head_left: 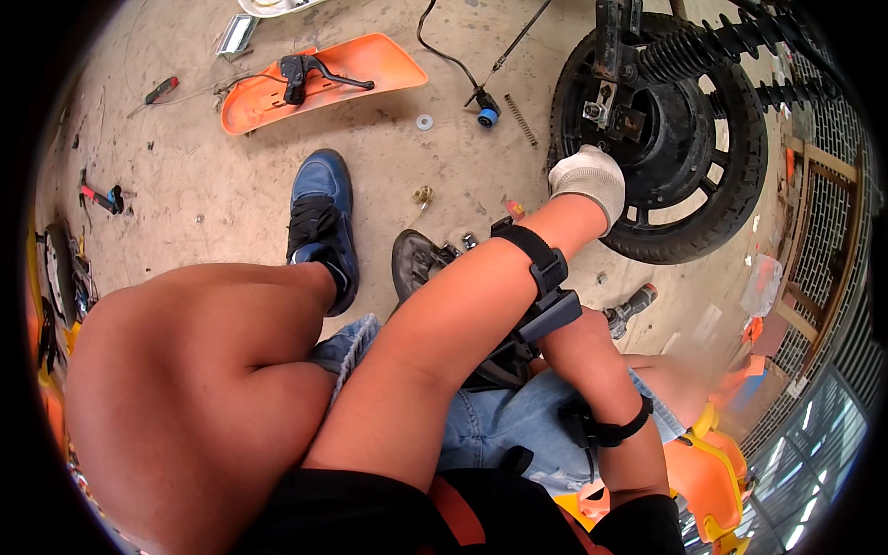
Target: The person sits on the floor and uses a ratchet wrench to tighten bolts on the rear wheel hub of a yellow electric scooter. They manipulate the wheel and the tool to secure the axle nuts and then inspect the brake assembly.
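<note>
No lettering, number or sign can be read anywhere in view. Any marks on the side of the black tyre (pixel 751 139), on the blue shoe (pixel 319 185) or on the small silver-framed rectangular object (pixel 238 34) at the upper left are too small or unclear to make out. The same goes for the clear plastic packet (pixel 762 285) at the right, where no print is legible
</note>
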